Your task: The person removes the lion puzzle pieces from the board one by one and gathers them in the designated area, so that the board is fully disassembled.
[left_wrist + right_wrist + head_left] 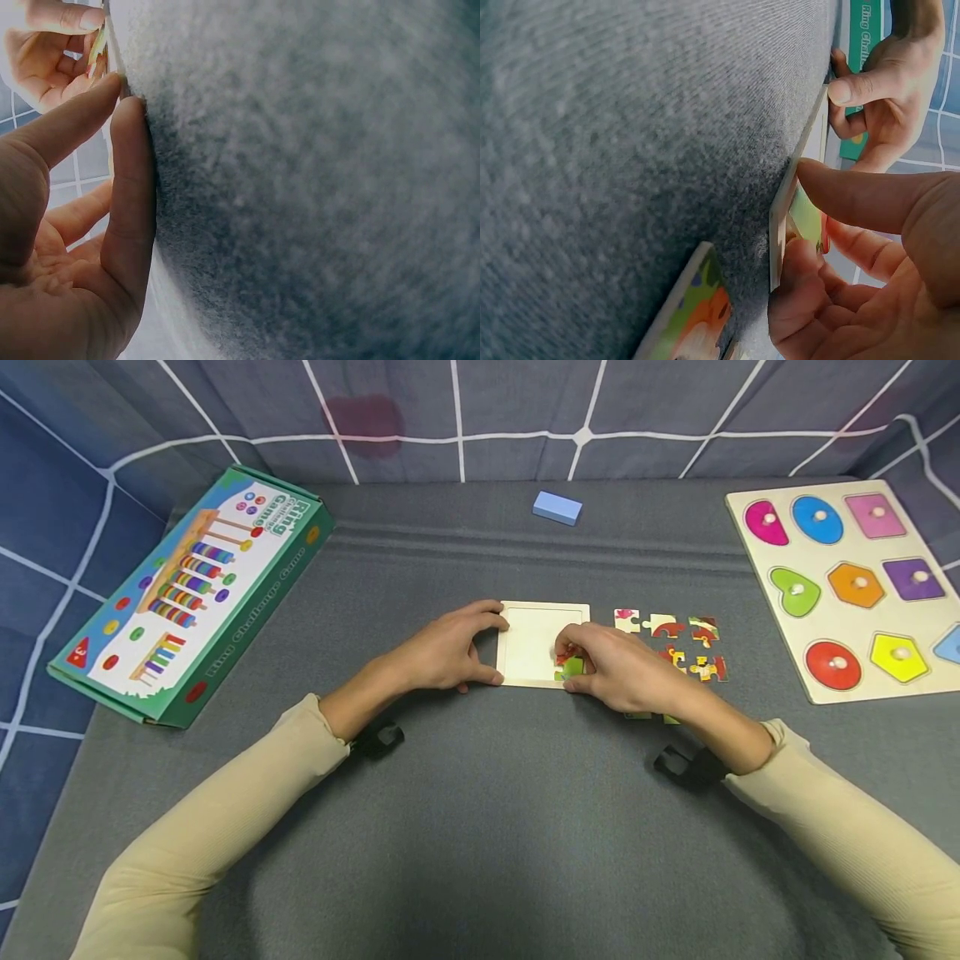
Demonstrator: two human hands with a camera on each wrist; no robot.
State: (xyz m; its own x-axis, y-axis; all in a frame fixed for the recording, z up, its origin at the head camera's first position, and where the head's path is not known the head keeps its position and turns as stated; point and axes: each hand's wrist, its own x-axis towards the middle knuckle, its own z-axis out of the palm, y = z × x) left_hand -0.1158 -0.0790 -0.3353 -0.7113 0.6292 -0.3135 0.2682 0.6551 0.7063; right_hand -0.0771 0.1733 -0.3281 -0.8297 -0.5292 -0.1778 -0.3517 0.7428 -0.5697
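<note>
A pale wooden puzzle tray (531, 645) with a raised rim lies flat on the grey cloth. My left hand (441, 652) holds its left side, fingertips near the far corner and thumb near the front one. Over the front right corner, my right hand (622, 667) pinches a green and red jigsaw piece (573, 667) between thumb and fingers. In the right wrist view that piece (805, 216) tilts against the tray's inner rim, partly covered by the fingers. Several loose jigsaw pieces (665, 626) lie right of the tray, some hidden under the right hand.
A green Ring Challenge Game box (195, 602) lies at the left. On the right is a wooden shape board (817, 635) with coloured knobbed shapes. A small blue block (557, 508) sits at the back, before a blue checked cloth (517, 410).
</note>
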